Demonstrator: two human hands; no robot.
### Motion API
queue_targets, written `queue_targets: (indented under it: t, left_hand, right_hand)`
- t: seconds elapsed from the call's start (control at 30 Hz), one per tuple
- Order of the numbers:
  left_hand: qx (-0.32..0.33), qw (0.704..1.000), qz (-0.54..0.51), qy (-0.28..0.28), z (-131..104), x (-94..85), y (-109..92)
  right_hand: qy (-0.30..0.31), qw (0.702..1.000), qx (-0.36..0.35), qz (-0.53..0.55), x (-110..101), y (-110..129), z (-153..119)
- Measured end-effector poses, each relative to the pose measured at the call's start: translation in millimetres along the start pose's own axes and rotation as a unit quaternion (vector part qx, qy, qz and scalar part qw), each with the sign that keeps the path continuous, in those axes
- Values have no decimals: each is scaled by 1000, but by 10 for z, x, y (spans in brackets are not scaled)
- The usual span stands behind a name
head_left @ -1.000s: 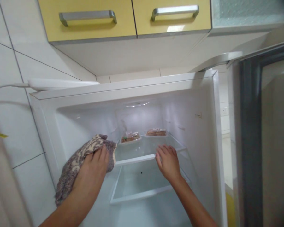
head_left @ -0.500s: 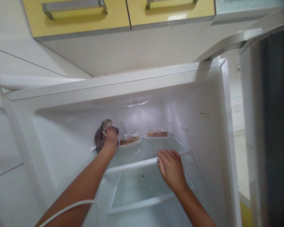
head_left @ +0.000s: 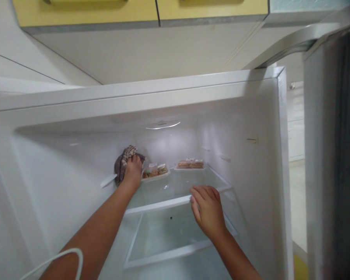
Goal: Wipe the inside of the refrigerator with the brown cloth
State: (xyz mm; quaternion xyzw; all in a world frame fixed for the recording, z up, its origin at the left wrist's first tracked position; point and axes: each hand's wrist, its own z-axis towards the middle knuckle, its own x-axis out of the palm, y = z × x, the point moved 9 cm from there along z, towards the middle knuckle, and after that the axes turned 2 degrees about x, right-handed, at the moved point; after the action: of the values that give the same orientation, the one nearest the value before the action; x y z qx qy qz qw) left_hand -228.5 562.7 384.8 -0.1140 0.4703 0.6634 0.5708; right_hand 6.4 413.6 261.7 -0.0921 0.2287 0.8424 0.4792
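My left hand (head_left: 133, 171) reaches deep into an open fridge, its fingers closed on a patterned grey-brown cloth (head_left: 121, 168). The cloth lies bunched against the inner left wall, just above the upper glass shelf (head_left: 177, 182). Beside it on that shelf is a wrapped white tray of food (head_left: 156, 172). A second wrapped food tray (head_left: 190, 164) sits farther right at the back. My right hand (head_left: 208, 208) is at the shelf's white front edge, fingers curled together over it; the fingertips are partly hidden.
A lower glass shelf (head_left: 169, 254) is below. Short shelf supports, such as the left one (head_left: 108, 181), stick out from the side walls. The fridge door (head_left: 321, 155) stands open at right. Yellow cabinets (head_left: 212, 9) hang above, and a white cable (head_left: 78, 258) loops over my left forearm.
The view has shifted, so the cabinets sit higher and the left wall shows wider. My left hand and the cloth have moved slightly, exposing more of the left support. My right hand stays at the shelf edge.
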Motion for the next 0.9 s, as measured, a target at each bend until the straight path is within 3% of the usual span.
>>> queue_targets:
  t: [0.17,0.3,0.43,0.53,0.63,0.7,0.8,0.9]
  left_hand:
    - [-7,997,73,28,-330,-322,-64]
    - [18,991,125,42,-798,-674,-159]
    - [34,989,146,-16,-1318,-1138,-93]
    - [31,983,158,-84,-1514,-1551,45]
    - [12,979,165,-122,-1389,-1878,185]
    - [-5,977,171,-129,-1165,-1974,260]
    - [-22,982,152,-110,-759,-1864,335]
    - [-20,988,130,-86,-398,-1561,353]
  right_hand:
    - [-13,1000,-9,-10,-44,35,4]
    - [-10,1000,-10,-12,-64,51,1]
    - [-13,1000,-12,-6,-67,52,-13]
    - [-15,1000,-14,-3,-56,49,-19]
    - [-17,1000,-14,-2,-51,50,-18]
    - [-17,1000,-14,-4,-51,50,-17]
    - [-17,1000,-16,-6,-52,53,-16]
    - [-22,1000,-18,-2,-52,52,-19]
